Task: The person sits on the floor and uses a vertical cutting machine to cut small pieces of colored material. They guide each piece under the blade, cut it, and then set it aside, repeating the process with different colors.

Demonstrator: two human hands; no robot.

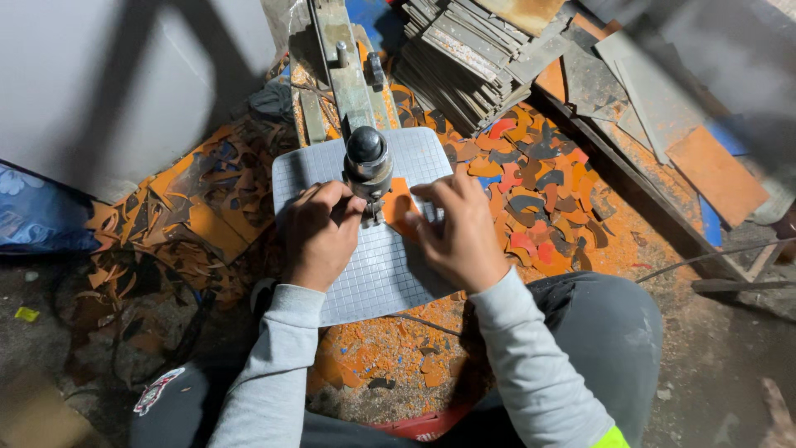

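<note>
Right under the black knob of the cutting machine (367,158) lies a small orange piece (400,209), flat on the grey gridded plate (390,274). Its long axis runs from the machine's head toward the lower right, and the narrow end points to the needle. The right hand (458,236) presses on it with spread fingers. The left hand (319,232) is curled next to the machine head; whether it grasps something I cannot tell. Around the plate lie orange scraps (539,191), and behind them a stack of grey sheets (468,58).
</note>
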